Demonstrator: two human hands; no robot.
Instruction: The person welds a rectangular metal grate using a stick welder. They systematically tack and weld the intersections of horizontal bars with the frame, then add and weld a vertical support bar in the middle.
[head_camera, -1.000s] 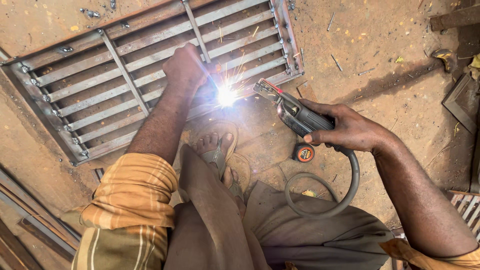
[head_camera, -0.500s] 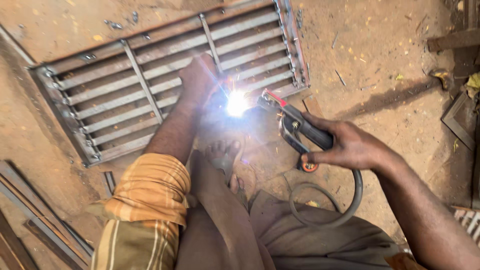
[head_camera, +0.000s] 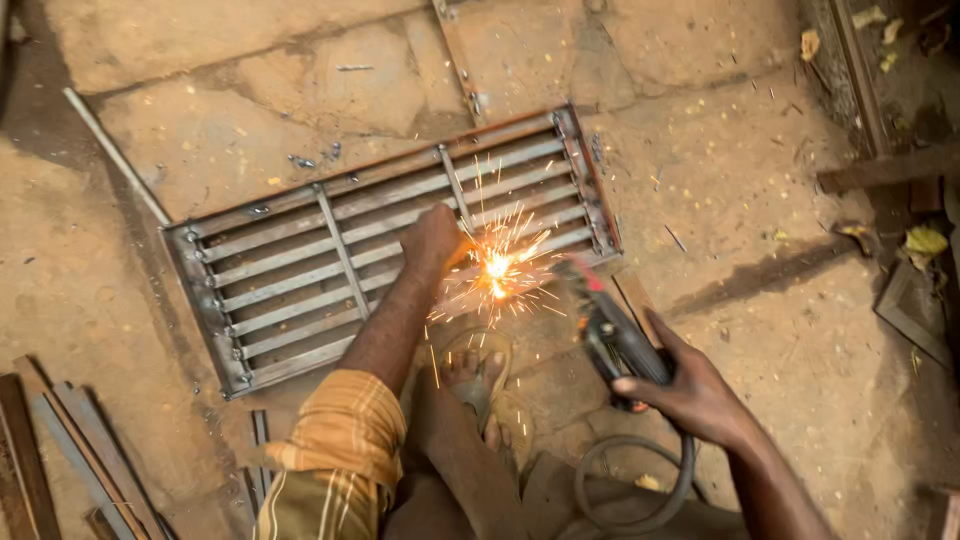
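Note:
A grey metal grille frame (head_camera: 300, 265) with slanted slats lies flat on the sandy ground. My left hand (head_camera: 432, 240) rests closed on its slats near the right end. My right hand (head_camera: 690, 395) grips a black welding electrode holder (head_camera: 612, 340) with a red tip, pointing toward the frame's lower edge. Orange sparks (head_camera: 497, 268) spray from the spot between the two hands. A grey cable (head_camera: 640, 490) loops from the holder below my right hand. My sandalled foot (head_camera: 478, 385) sits just below the sparks.
A thin metal rod (head_camera: 115, 155) lies left of the frame. Loose metal strips (head_camera: 70, 450) lie at the lower left. More metal pieces and dry leaves (head_camera: 915, 250) sit at the right edge. A flat bar (head_camera: 458, 55) runs up from the frame's top.
The bright white arc has given way to a spray of orange sparks. The view has pulled back, so the frame and both hands sit lower and more ground shows above.

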